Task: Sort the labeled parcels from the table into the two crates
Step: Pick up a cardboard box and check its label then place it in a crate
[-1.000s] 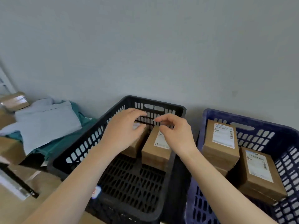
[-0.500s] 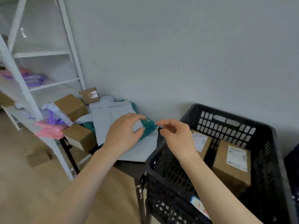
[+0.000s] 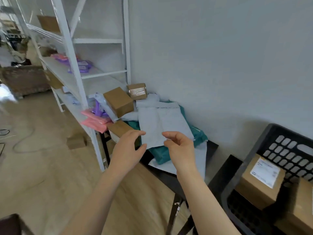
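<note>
Now both hands, left [image 3: 126, 150] and right [image 3: 180, 147], hover spread and empty over a grey mailer [image 3: 162, 122] on the counter [image 3: 169, 179], beside the black crate [image 3: 264, 146].

Open air above grey mailer [image 3: 162, 122]; approach from near side free. Left hand [image 3: 126, 150] and right hand [image 3: 182, 150] both empty, fingers spread, hovering at its near edge, narrow gap between them. Wall [image 3: 220, 65] close behind pile blocks far side. Shelf upright [image 3: 81, 92] and pink packets [image 3: 94, 119] crowd left. Two cardboard boxes [image 3: 118, 103] stand at pile's back left. Black crate [image 3: 264, 167] bounds right, boxes inside; dark table edge [image 3: 162, 175] between it and pile.
</note>
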A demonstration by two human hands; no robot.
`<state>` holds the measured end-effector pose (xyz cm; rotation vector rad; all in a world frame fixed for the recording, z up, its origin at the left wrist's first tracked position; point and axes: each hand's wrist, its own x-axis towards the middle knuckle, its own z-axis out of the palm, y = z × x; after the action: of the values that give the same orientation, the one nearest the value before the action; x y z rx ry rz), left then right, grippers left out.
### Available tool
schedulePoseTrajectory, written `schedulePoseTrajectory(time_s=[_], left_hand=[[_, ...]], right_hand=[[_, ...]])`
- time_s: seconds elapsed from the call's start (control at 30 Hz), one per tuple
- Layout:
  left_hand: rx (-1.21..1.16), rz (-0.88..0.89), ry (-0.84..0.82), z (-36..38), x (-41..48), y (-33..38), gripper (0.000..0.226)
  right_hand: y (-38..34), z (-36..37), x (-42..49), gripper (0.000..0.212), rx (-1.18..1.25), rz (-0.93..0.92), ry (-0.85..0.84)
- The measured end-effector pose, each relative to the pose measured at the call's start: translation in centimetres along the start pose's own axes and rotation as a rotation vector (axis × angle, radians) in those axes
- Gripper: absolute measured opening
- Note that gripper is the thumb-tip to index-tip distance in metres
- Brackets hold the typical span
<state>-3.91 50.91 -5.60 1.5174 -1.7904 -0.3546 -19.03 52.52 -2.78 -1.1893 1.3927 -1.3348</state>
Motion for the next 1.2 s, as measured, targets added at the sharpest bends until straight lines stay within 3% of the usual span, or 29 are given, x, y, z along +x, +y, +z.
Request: schedulePoseTrajectory(time_s=[0.4, 0.77, 1.1, 1.2], left_hand=[[0.034, -0.06, -0.073, 0.0, 8.6, -10.9, 0.036], [0.027, -0.083, -0.074, -1.9, 18.0, -20.4, 0.046], [-0.069, -0.017, -0.08, -4.3, 28.2, -26.8, 0.068], [-0.109, -0.012, -0.086, -4.5, 30.1, -28.6, 0.073]], right_hand=[[4.9, 8.6, 10.2, 0.033, -0.023, 0.12, 0.053], [5.5, 18.3, 19.2, 0.033, -0.19, 0.099, 0.047], [4.4, 25.5, 27.2, 0.032, -0.373, -0.059, 0.151], [4.5, 27.6, 29.2, 0.05, -0.526, -0.11, 0.098]])
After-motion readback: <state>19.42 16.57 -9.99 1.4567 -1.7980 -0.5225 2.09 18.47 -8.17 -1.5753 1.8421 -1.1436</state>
